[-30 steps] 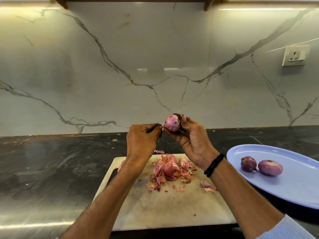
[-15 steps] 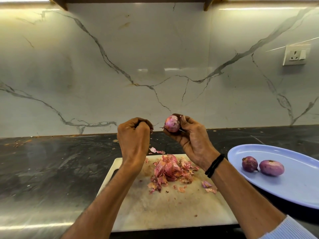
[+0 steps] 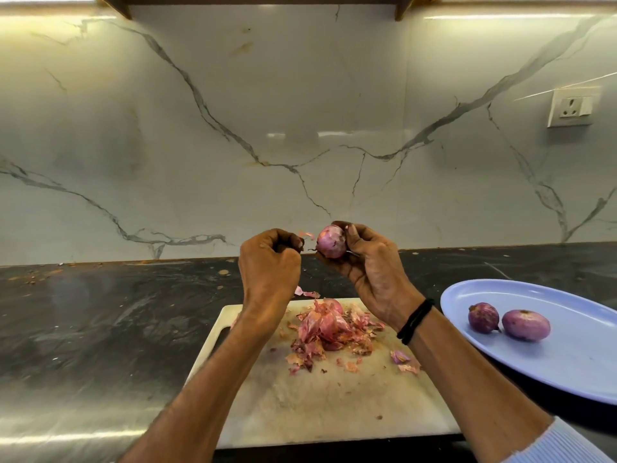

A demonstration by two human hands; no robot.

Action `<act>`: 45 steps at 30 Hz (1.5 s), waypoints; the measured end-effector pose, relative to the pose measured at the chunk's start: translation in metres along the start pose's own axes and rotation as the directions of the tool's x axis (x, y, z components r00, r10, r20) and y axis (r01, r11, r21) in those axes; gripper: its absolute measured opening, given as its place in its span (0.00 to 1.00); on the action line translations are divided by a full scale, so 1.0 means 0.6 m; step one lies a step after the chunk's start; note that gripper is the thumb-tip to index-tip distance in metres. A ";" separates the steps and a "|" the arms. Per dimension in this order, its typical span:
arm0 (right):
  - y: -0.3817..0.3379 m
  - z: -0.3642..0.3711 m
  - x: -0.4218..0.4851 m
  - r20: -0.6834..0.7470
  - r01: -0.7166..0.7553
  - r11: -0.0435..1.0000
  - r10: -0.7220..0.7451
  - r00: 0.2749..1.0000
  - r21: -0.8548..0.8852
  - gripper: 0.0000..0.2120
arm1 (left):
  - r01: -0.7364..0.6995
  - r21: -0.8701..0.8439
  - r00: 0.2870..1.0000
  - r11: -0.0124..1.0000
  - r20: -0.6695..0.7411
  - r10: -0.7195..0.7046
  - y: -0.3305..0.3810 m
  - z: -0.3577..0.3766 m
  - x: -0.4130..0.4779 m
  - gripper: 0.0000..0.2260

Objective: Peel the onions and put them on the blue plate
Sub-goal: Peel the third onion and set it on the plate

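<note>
My right hand [image 3: 374, 272] grips a partly peeled red onion [image 3: 331, 241] above the far edge of the white cutting board [image 3: 334, 406]. My left hand [image 3: 268, 265] is curled just left of the onion, its fingertips pinching a small pink flake of onion skin [image 3: 305, 234]. A pile of peeled skins [image 3: 330, 332] lies on the board under the hands. Two peeled onions, one darker [image 3: 483, 317] and one paler [image 3: 526, 324], sit on the blue plate [image 3: 567, 369] at the right.
The board lies on a dark stone counter [image 3: 100, 322] against a marble wall. Loose skin scraps [image 3: 405, 360] lie on the board's right side and a flake [image 3: 305, 293] behind it. A wall socket [image 3: 571, 107] is at the upper right.
My left hand pulled away to the left from the onion, then came back up close to it with a flake of skin at its fingertips. The right hand kept the onion almost still.
</note>
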State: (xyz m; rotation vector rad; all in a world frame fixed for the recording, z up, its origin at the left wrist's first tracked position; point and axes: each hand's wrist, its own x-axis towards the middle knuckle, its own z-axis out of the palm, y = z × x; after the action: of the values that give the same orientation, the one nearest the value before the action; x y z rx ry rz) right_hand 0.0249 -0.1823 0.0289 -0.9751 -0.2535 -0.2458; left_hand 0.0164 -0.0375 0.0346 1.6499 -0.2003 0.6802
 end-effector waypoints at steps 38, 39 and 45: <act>-0.006 0.002 -0.010 -0.018 -0.007 1.000 0.007 1.000 -0.025 0.10 | -0.438 0.258 0.890 0.861 0.258 0.375 -0.038 0.021 0.027 0.15; -0.006 0.002 -0.010 -0.017 -0.011 1.000 0.011 1.000 -0.017 0.10 | -0.440 0.260 0.889 0.859 0.260 0.377 -0.038 0.021 0.026 0.14; -0.010 0.006 -0.013 0.008 -0.047 0.998 0.047 0.999 0.050 0.12 | -0.472 0.171 0.870 0.865 0.248 0.426 -0.044 0.027 0.018 0.16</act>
State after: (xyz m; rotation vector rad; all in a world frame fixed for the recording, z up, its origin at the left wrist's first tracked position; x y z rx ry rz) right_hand 0.0151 -0.1819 0.0331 -0.9312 -0.2420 -0.1921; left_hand 0.0434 -0.0449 0.0177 1.9149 -0.6989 0.9123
